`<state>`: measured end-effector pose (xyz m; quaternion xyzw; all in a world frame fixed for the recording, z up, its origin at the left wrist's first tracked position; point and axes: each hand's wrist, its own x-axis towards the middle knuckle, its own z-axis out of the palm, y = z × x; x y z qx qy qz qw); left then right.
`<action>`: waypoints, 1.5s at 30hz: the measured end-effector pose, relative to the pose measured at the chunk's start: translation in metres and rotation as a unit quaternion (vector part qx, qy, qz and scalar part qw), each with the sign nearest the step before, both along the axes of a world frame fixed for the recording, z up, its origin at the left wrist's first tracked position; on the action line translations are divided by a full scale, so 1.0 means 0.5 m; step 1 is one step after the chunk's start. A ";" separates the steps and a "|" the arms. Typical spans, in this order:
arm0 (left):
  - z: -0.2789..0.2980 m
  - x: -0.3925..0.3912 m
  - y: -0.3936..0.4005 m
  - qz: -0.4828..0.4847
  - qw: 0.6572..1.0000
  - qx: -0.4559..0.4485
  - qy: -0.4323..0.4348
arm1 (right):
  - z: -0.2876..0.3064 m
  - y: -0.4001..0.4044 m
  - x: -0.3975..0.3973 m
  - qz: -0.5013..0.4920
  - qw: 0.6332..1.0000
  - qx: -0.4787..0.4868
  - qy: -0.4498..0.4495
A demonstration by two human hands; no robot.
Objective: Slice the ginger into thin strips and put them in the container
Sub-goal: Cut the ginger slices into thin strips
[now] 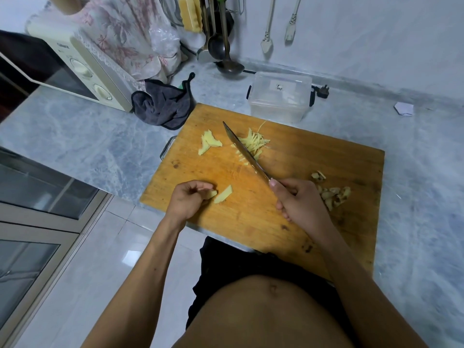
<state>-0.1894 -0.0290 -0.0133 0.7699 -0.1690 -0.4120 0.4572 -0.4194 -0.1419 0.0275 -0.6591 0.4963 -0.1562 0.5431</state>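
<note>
A: Count, board first?
B: One square wooden cutting board [288,209]. One steel-bladed knife [244,151]. One clear plastic lidded container [280,96].
A: Ginger?
B: One heap of thin yellow strips [254,144], one stack of pale slices [208,143], two slices [223,194] at the near edge (peel scraps [331,192] too jumbled to count).
A: Hands?
B: Two: left hand [187,200], right hand [298,198].

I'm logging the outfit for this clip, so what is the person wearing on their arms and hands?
Nothing shows on either: the left hand and right hand are bare, without gloves, rings or watch, and both forearms are sleeveless to the frame's bottom edge.
</note>
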 end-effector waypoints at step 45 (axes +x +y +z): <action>-0.015 -0.012 -0.037 -0.074 0.913 0.192 -0.352 | 0.007 0.015 0.002 0.065 0.998 -0.009 0.014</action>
